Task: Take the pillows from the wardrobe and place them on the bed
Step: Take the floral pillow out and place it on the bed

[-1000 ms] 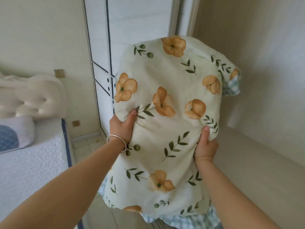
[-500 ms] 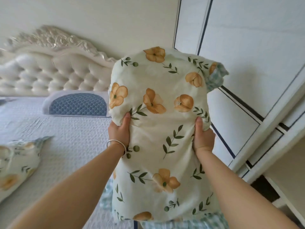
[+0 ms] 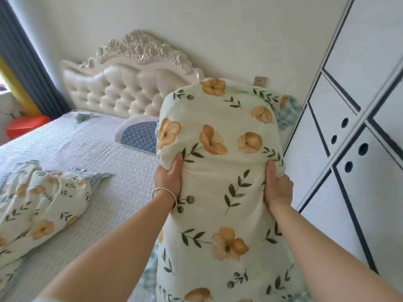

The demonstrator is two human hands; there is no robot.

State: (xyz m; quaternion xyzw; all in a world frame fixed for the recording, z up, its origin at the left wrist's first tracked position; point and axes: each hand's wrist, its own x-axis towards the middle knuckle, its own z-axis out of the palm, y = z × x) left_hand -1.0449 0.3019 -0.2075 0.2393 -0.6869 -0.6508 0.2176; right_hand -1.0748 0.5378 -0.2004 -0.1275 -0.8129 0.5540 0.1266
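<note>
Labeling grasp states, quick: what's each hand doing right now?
Left hand: closed on the floral pillow, gripping its left side.
Right hand: closed on the same pillow, gripping its right side.

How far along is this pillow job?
One flowered pillow already lies on the bed, at its near left side, so that part looks done. A second flowered pillow is held upright in the air, the left hand and right hand gripping its two sides. It is not yet set down. Whether more pillows wait in the wardrobe cannot be seen.
</note>
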